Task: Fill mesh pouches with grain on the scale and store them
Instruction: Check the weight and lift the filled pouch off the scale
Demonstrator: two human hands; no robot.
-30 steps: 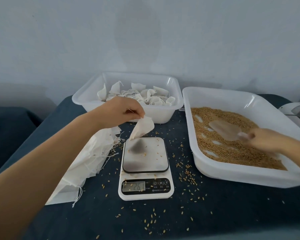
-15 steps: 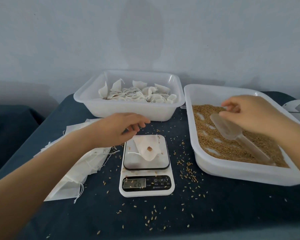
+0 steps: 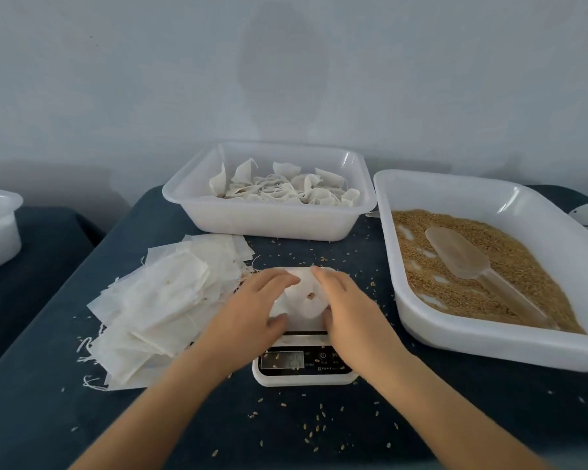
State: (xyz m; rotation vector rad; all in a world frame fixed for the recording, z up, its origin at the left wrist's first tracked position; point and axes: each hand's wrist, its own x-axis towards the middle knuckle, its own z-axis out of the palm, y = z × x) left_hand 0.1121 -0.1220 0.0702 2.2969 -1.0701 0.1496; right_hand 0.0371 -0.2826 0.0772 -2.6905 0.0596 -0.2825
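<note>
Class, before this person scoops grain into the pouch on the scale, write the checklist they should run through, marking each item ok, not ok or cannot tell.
1. Pouch sits on the scale: ok.
2. Pouch mouth open: cannot tell; left hand and right hand grip its sides.
3. Scale display readable: not ok, blurred.
4. Scoop within reach: ok, it lies in the grain tray.
5. A hand free for the scoop: not ok, both hold the pouch.
6. Enough grain in the tray: ok.
</note>
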